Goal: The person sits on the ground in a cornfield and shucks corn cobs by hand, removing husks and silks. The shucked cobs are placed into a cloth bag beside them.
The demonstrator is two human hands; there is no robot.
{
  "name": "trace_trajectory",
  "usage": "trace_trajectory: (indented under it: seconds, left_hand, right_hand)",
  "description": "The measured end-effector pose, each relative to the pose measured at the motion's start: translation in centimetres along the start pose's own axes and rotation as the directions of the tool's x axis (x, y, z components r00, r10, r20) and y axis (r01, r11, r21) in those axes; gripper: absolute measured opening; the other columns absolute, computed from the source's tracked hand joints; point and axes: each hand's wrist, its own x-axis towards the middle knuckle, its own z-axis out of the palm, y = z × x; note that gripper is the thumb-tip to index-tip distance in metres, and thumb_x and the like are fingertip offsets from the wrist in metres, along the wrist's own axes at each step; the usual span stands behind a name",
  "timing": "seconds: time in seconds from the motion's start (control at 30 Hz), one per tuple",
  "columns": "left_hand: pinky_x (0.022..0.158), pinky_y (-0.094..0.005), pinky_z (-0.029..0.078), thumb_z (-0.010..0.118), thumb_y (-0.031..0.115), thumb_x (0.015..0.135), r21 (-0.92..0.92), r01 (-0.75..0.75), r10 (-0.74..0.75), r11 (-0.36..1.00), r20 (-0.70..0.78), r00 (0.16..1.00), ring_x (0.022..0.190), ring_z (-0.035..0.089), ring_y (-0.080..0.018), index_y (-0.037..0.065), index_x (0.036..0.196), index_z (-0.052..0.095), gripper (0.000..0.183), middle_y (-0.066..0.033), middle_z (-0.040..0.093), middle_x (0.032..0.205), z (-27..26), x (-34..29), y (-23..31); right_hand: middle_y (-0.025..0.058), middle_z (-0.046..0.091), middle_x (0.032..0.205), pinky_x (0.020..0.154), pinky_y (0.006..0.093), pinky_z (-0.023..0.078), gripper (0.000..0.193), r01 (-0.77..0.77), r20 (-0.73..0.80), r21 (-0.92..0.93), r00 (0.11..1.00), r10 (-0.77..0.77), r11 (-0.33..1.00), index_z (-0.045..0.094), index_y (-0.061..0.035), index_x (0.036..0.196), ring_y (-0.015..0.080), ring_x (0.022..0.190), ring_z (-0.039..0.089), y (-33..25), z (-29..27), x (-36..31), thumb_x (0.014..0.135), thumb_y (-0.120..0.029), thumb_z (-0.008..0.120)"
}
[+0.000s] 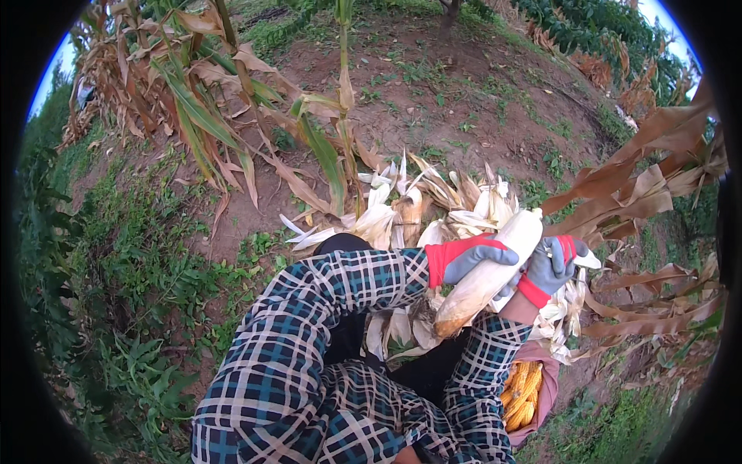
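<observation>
An ear of corn [478,298] in its pale, dry husk slants across in front of me, its browned end toward my body. My left hand [478,257], in a grey and red glove, is wrapped round the ear's middle from the left. Just right of the ear is my right hand [550,267], gloved the same way, its fingers curled closed close to the husk. What those fingers grip is hidden; a pale strip of husk [589,260] shows just beyond them. Beneath both hands lies a heap of stripped husks [379,220].
A pinkish sack [547,387] of bare yellow corn cobs [522,396] stands at my lower right. Standing corn stalks [345,93] rise ahead and to the left. Dry brown leaves [641,189] reach in from the right. Green weeds [147,371] cover the ground at left.
</observation>
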Motion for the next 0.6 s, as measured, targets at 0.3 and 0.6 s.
trace_trajectory:
  seconds: [0.3,0.6]
  left_hand:
    - [0.089,-0.0428,0.049,0.066,0.023,0.083,0.286,-0.68,0.727,0.675,-0.419,0.545,0.094,0.062,-0.0274,0.001,0.108,0.053,0.036,-0.0139,0.061,0.098,-6.1,-1.6,9.5]
    - [0.092,-0.0427,0.048,0.066,0.023,0.083,0.426,-0.678,0.795,0.599,-0.415,0.442,0.099,0.06,-0.0284,0.003,0.111,0.053,0.037,-0.0123,0.059,0.102,-5.7,-0.8,8.4]
  right_hand:
    - [0.0101,0.054,0.125,0.095,0.028,0.038,0.046,-0.417,-0.307,-0.868,0.878,-0.366,-0.271,0.047,0.0002,0.129,0.0167,0.112,0.049,-0.3,-5.7,-2.8,0.092,-0.026,0.054]
    - [0.0071,0.063,0.095,0.065,0.0238,0.046,0.043,-0.496,-0.451,-0.865,0.832,-0.322,-0.07,0.05,0.0027,0.122,0.0116,0.075,0.059,0.1,-2.7,-4.6,0.087,-0.019,0.065]
